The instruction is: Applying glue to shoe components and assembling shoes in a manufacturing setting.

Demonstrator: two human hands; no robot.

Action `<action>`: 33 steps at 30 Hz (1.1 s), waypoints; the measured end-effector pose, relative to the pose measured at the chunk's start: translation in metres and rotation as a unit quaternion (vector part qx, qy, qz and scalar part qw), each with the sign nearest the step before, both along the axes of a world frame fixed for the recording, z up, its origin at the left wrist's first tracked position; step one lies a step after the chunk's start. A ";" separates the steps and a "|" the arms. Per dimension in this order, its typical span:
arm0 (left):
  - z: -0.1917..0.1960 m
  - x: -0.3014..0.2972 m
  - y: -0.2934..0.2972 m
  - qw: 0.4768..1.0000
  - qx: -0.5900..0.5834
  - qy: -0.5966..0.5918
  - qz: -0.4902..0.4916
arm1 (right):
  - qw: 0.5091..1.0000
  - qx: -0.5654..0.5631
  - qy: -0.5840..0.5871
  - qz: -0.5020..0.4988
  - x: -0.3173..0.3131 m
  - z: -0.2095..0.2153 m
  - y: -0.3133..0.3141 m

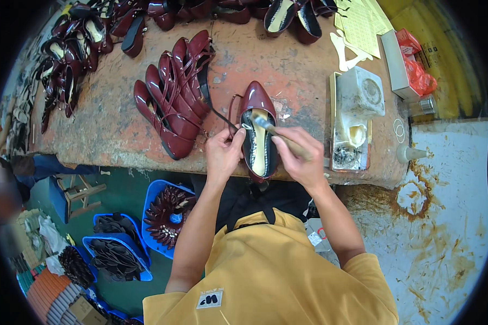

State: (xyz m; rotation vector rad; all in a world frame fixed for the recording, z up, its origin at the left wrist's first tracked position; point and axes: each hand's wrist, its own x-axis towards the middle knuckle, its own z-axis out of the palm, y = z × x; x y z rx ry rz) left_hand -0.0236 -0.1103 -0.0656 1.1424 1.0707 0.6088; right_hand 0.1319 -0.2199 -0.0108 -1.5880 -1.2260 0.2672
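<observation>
A glossy dark-red shoe (pixel 257 96) rests near the front edge of the worktable, toe pointing away from me and its pale insole facing up. In my right hand (pixel 303 154) is a brush (pixel 288 142) with a wooden handle. The brush's head dips into the front of the shoe's opening, over the insole. My left hand (pixel 223 154) is closed at the shoe's left side, thumb and finger pinching a thin dark strap (pixel 222 117). Left of the shoe, several matching dark-red shoes (pixel 171 100) lie nested in a row.
On the right stand a smeared glue box (pixel 346 157), a pale block (pixel 370 89) and a carton (pixel 394 67) with red plastic. More shoes (pixel 95 32) crowd the table's far and left edges. Blue baskets (pixel 149 219) of shoes and dark pieces sit on the floor at left.
</observation>
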 end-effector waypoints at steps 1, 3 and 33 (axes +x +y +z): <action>-0.001 0.000 0.001 1.000 -0.003 0.000 0.003 | 0.999 0.026 -0.045 0.000 -0.003 -0.010 0.008; -0.005 -0.003 0.003 1.000 -0.006 0.016 -0.007 | 0.995 0.048 -0.087 0.008 -0.010 -0.012 0.010; 0.116 -0.066 0.158 0.931 0.291 0.103 0.197 | 0.968 0.119 0.070 -0.209 0.019 0.054 -0.079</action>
